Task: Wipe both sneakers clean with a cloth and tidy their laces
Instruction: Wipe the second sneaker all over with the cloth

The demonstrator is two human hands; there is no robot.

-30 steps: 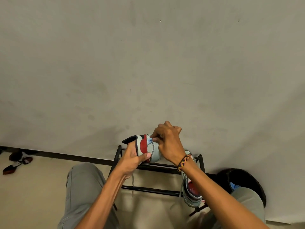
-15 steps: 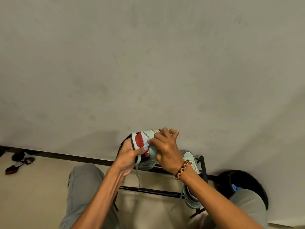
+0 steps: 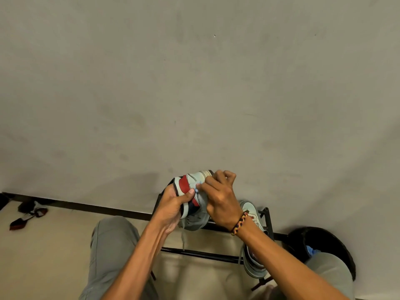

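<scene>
While the black shoe rack [image 3: 216, 255] stands against the wall as before, the held sneaker [image 3: 192, 187] now sits rotated, its red panel more upward than a second ago. The left hand [image 3: 171, 210] grips its heel from below; the right hand [image 3: 220, 198] pinches a small blue cloth [image 3: 198, 188] against its side. The second sneaker [image 3: 252, 215] rests at the rack's right end.

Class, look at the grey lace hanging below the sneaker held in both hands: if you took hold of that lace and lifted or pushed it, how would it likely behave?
The lace would probably be floppy: it dangles limp and slightly wavy below the held sneaker. It likely weighs very little, being thin against the shoe. Pushed, it would probably just swing, since its lower end hangs free.
</scene>
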